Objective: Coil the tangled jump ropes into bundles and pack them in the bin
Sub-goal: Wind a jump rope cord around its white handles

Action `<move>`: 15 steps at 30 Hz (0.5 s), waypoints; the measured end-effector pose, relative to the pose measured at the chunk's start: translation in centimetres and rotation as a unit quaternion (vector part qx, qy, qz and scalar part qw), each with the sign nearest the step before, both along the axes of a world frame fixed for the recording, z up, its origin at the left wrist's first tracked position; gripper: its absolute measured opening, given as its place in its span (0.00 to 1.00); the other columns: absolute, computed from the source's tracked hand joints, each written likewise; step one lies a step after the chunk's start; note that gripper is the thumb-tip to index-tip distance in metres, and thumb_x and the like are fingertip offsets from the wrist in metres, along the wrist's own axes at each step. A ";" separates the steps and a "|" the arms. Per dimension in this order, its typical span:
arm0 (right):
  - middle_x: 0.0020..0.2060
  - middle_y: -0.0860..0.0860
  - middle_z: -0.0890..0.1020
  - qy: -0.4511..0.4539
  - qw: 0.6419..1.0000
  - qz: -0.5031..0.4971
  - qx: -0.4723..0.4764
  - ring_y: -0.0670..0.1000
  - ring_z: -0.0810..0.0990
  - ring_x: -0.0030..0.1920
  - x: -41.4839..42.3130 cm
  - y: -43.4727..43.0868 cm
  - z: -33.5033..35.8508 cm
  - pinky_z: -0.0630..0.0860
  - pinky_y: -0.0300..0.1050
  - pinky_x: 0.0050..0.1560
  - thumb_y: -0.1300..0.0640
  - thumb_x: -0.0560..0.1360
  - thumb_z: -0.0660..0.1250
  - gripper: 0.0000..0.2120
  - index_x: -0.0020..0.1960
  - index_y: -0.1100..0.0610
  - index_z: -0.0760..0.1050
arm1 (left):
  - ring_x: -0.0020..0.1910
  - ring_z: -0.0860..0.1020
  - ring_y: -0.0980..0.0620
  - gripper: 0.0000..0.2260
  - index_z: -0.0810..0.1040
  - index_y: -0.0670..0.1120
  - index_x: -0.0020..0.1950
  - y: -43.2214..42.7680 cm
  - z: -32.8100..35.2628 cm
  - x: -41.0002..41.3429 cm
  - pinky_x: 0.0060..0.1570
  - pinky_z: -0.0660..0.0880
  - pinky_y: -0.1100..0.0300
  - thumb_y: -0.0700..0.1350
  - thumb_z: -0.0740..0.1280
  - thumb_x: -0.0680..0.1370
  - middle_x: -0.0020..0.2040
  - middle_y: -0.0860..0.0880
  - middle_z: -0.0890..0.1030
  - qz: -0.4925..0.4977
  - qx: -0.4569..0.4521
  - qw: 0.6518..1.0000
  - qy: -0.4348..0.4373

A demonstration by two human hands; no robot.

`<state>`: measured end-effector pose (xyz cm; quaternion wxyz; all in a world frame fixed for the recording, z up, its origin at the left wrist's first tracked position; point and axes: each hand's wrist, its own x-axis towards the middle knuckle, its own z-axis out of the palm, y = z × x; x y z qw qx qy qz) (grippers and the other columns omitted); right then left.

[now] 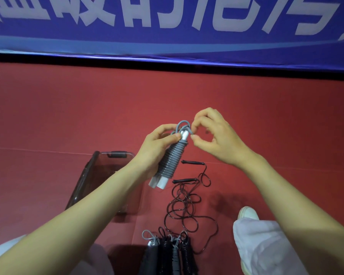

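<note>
Near the middle of the view, the left hand (pixel 157 147) is clamped around a grey jump rope (pixel 172 157) already wound tight round its white handles. The right hand (pixel 213 135), at its 2 o'clock, pinches the loose end loop at the top, finishing the wrap, I'd judge. Several finished bundles (pixel 171 253) lie side by side on the red floor (pixel 68 116) at 6 o'clock, outside the smoky clear bin (pixel 87 175) at 8 o'clock, and a black jump rope (pixel 184 203) sprawls tangled at 5 o'clock, so one coil and all the packing look left.
</note>
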<state>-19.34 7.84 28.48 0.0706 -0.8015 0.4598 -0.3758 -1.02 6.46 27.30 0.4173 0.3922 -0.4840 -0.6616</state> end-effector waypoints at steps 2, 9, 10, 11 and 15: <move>0.37 0.48 0.73 -0.073 0.996 -0.005 0.051 0.43 0.69 0.37 1.0 0.3 -0.2 0.66 0.34 0.38 0.55 0.69 0.66 0.06 0.39 0.57 0.71 | 0.39 0.77 0.50 0.11 0.77 0.47 0.58 0.3 -0.5 -0.4 0.35 0.75 0.59 0.37 0.66 0.78 0.46 0.46 0.80 0.008 -0.024 0.999 -0.025; 0.28 0.46 0.78 -0.249 0.938 -0.108 0.216 0.47 0.74 0.25 1.6 -0.5 -0.1 0.72 0.42 0.33 0.57 0.72 0.73 0.09 0.40 0.54 0.72 | 0.39 0.77 0.49 0.10 0.80 0.50 0.56 -0.1 -1.2 0.0 0.35 0.74 0.59 0.38 0.66 0.78 0.45 0.46 0.82 0.045 -0.026 0.997 -0.062; 0.29 0.46 0.78 -0.224 0.937 -0.125 0.239 0.47 0.75 0.24 1.1 -0.7 0.0 0.73 0.41 0.33 0.55 0.72 0.74 0.08 0.40 0.53 0.74 | 0.40 0.77 0.49 0.10 0.80 0.51 0.55 -0.2 -1.4 0.1 0.36 0.74 0.59 0.39 0.66 0.78 0.46 0.46 0.82 0.041 -0.030 0.996 -0.072; 0.30 0.46 0.79 -0.223 0.931 -0.138 0.254 0.47 0.75 0.24 0.7 -0.8 0.0 0.73 0.42 0.34 0.55 0.73 0.73 0.07 0.40 0.53 0.75 | 0.40 0.77 0.50 0.10 0.80 0.51 0.55 -0.2 -1.4 0.1 0.37 0.74 0.59 0.39 0.67 0.77 0.47 0.47 0.82 0.031 -0.037 0.995 -0.083; 0.33 0.49 0.73 -0.355 0.874 -0.153 0.294 0.46 0.71 0.31 -0.4 -1.2 0.4 0.73 0.37 0.30 0.58 0.75 0.70 0.06 0.40 0.55 0.78 | 0.40 0.79 0.53 0.10 0.82 0.51 0.55 0.2 -1.1 -0.2 0.39 0.75 0.60 0.40 0.68 0.77 0.47 0.49 0.83 -0.013 -0.059 0.995 -0.080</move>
